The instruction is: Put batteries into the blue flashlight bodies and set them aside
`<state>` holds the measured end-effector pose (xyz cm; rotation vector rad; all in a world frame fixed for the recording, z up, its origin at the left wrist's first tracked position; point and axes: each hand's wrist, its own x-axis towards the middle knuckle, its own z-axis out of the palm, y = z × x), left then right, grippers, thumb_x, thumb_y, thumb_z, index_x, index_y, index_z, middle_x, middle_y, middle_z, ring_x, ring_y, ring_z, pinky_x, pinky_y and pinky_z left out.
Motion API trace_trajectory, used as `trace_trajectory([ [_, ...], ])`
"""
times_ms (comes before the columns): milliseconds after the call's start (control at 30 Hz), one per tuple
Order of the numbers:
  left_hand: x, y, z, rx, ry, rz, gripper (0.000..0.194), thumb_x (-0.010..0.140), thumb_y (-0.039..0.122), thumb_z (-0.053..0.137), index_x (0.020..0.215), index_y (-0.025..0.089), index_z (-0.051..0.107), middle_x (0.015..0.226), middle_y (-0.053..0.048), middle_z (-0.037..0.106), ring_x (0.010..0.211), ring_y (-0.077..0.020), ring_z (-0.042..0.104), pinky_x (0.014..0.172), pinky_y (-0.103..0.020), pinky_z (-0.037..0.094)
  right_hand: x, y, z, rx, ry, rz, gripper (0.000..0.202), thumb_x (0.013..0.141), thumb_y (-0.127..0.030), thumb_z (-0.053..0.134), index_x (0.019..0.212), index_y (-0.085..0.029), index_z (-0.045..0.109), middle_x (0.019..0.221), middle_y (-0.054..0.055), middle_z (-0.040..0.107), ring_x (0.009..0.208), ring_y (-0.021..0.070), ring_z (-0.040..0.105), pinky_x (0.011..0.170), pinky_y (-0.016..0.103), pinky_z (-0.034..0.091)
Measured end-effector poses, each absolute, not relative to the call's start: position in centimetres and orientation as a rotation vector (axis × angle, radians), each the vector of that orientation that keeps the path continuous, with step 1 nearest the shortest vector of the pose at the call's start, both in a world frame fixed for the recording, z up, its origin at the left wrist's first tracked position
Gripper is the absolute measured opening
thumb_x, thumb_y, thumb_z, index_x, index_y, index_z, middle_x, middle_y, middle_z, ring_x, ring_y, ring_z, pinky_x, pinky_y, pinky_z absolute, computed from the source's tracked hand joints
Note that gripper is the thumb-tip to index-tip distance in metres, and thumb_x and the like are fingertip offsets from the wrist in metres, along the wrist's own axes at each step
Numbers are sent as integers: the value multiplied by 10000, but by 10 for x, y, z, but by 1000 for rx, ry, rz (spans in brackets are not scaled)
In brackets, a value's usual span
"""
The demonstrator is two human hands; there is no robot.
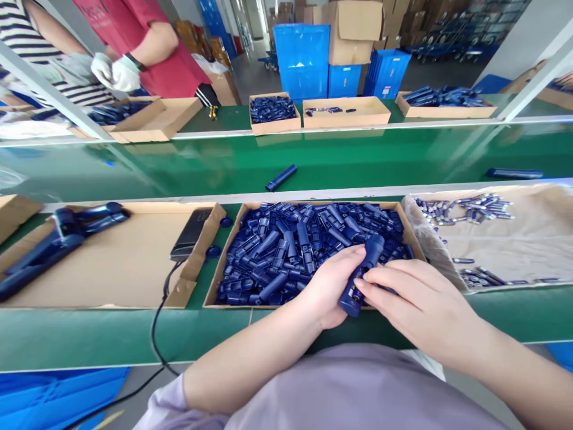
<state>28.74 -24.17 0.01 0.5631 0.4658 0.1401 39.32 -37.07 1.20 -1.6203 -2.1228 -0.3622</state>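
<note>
My left hand [329, 286] is closed around a dark blue plastic battery holder [372, 251], tilted, its open side facing up. A small dark battery [357, 292] with purple and gold markings shows in the holder's slot. My right hand [416, 298] has its thumb and fingertips closed together on that battery at the holder's side. Part of the holder is hidden behind my fingers. Below and beyond both hands stands a cardboard tray [414, 230] heaped with similar blue plastic holders [277, 251].
Right of it, a lined tray [532, 239] holds loose batteries [486, 206]. At left, another tray [134, 263] carries blue tubes [40, 263] and a black device [192, 233] with a cable. One blue tube [281, 178] lies on the green belt [201, 167]. A gloved co-worker [152, 54] stands opposite.
</note>
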Motion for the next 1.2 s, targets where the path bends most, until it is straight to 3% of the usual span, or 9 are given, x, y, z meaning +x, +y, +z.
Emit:
trace_trajectory([
  [200, 291, -234, 5, 591, 629, 186, 196, 928, 282, 543, 915, 106, 629, 821, -61, 617, 541, -79, 541, 431, -144, 428, 460, -371, 6, -1913, -1911, -447, 320, 961, -152, 430, 1225, -142, 610, 1197, 108, 618, 1111, 238, 550, 960, 386, 433],
  [267, 291, -230, 8, 549, 667, 155, 248, 949, 284, 492, 907, 81, 630, 858, -87, 630, 537, -77, 546, 419, -138, 431, 519, -376, -8, -2221, -1615, -480, 265, 954, -209, 437, 1084, -139, 657, 1115, 131, 638, 1069, 260, 572, 937, 391, 445],
  [333, 291, -227, 11, 485, 689, 100, 276, 952, 283, 476, 884, 60, 624, 844, -90, 623, 527, -70, 537, 412, -130, 433, 574, -383, -26, -2456, -1562, -392, 249, 918, -208, 442, 940, -113, 672, 972, 173, 653, 905, 284, 608, 794, 394, 470],
  [500, 289, -226, 17, 430, 686, -102, 287, 950, 313, 476, 881, 66, 605, 692, -48, 571, 451, -65, 482, 376, -137, 417, 629, -390, -55, -2460, -1737, -215, 74, 777, -185, 590, 719, -144, 609, 784, 125, 626, 749, 236, 582, 678, 340, 438],
  [633, 287, -229, 15, 533, 569, -3, 210, 932, 266, 498, 1021, 108, 602, 807, -73, 624, 504, -87, 532, 389, -153, 416, 622, -387, -44, -2391, -1741, -195, 253, 835, -269, 542, 601, -176, 519, 600, 66, 541, 561, 150, 517, 545, 291, 367],
  [767, 287, -232, 8, 650, 490, 164, 283, 930, 269, 525, 1179, 143, 573, 1049, -131, 649, 579, -96, 558, 427, -165, 425, 562, -384, -10, -2262, -1654, -236, 183, 902, -303, 501, 954, -158, 601, 750, 73, 626, 572, 137, 579, 513, 246, 426],
  [867, 289, -233, 5, 652, 517, 216, 293, 932, 277, 527, 1175, 129, 596, 1065, -140, 648, 624, -98, 558, 459, -161, 420, 482, -380, 17, -1988, -1946, -173, 388, 927, -199, 446, 1308, -214, 515, 1003, 76, 618, 829, 181, 614, 708, 298, 505],
  [1033, 291, -235, 5, 604, 563, 249, 294, 911, 204, 514, 1180, 124, 600, 1014, -121, 659, 662, -105, 560, 551, -178, 451, 408, -366, 28, -1748, -2393, -362, 420, 898, -95, 437, 1297, -151, 556, 932, 79, 567, 904, 230, 528, 827, 397, 442],
  [1200, 291, -237, 7, 606, 600, 282, 359, 895, 208, 540, 1244, 123, 552, 982, -114, 659, 618, -108, 531, 470, -182, 402, 418, -363, 22, -1873, -2363, -490, 364, 900, -111, 470, 1244, -129, 588, 926, 83, 557, 848, 234, 506, 738, 394, 417],
])
